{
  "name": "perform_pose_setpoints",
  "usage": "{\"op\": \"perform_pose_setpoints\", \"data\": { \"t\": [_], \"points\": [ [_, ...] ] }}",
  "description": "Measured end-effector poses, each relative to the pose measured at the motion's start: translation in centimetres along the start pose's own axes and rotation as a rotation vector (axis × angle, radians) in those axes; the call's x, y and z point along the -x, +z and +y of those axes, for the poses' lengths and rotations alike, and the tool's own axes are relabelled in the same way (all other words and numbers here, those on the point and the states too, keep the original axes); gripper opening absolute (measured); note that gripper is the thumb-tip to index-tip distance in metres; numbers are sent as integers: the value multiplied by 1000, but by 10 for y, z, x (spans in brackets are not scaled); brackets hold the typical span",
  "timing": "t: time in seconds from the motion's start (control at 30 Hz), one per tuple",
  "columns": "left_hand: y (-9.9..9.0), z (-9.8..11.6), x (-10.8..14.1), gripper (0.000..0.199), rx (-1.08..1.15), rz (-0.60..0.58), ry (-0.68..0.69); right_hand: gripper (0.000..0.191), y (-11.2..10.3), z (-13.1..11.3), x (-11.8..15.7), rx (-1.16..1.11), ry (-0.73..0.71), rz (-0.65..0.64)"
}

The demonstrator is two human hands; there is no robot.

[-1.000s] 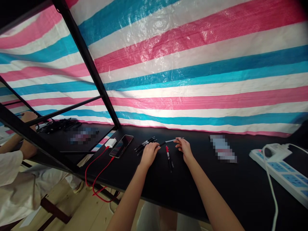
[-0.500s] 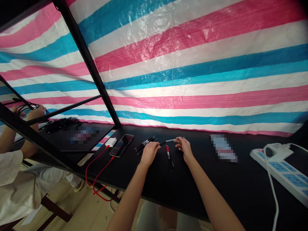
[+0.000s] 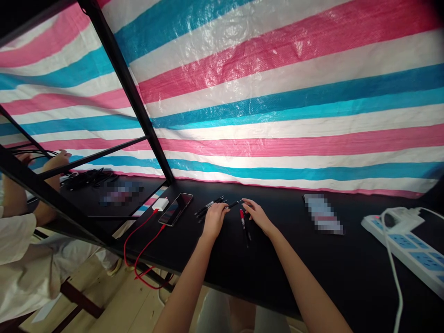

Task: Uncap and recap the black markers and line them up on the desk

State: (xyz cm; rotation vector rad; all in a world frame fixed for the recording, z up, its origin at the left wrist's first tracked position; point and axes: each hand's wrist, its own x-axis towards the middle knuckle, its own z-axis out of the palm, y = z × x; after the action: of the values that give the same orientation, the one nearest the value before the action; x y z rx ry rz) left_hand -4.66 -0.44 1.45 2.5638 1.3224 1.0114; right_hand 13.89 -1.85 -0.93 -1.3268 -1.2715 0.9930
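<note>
A dark pen (image 3: 235,203) is held just above the black table, with my left hand (image 3: 214,221) closed around its left end. My right hand (image 3: 258,216) meets the pen's other end, thumb and fingertips pinched at the tip. Right below the pen lie a red-and-black pen part (image 3: 242,219) and a thin black pen piece (image 3: 248,229), side by side. Several black pens (image 3: 209,206) rest in a loose bundle just left of my left hand, which partly covers them.
Left of the pens are a phone (image 3: 176,209) and a white charger (image 3: 160,204) with red cables. A blurred-out flat item (image 3: 323,214) and a white power strip (image 3: 404,243) lie to the right. Behind a black frame post (image 3: 120,76), another person's hands (image 3: 57,160) hold dark cable.
My right hand has moved left, toward my left hand. The pale, thin refill that stuck out of the pen barrel no longer shows. The other person's hands have shifted slightly.
</note>
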Motion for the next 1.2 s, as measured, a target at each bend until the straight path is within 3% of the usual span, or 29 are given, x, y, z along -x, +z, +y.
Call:
{"op": "perform_pose_setpoints", "data": {
  "t": [0.3, 0.53, 0.63, 0.8, 0.9, 1.2],
  "points": [
    [-1, -1, 1, 17, 128, 144, -104, 32, -1, -13, 9, 87, -27, -132],
    [0, -3, -1, 20, 214, 255, -180, 32, -1, -7, 5, 80, -43, -147],
    [1, -4, -1, 18, 117, 218, -156, 31, -1, -6, 5, 80, -44, -145],
    [2, -5, 0, 12, -154, 55, -89, 29, 0, -8, 6, 93, -41, -138],
    [3, -6, 1, 9, -298, 2, -119, 29, 0, -7, 7, 100, -50, -138],
    [6, -10, 1, 10, -499, 35, -204, 29, 0, -5, 5, 124, -34, -152]
  ]
}}
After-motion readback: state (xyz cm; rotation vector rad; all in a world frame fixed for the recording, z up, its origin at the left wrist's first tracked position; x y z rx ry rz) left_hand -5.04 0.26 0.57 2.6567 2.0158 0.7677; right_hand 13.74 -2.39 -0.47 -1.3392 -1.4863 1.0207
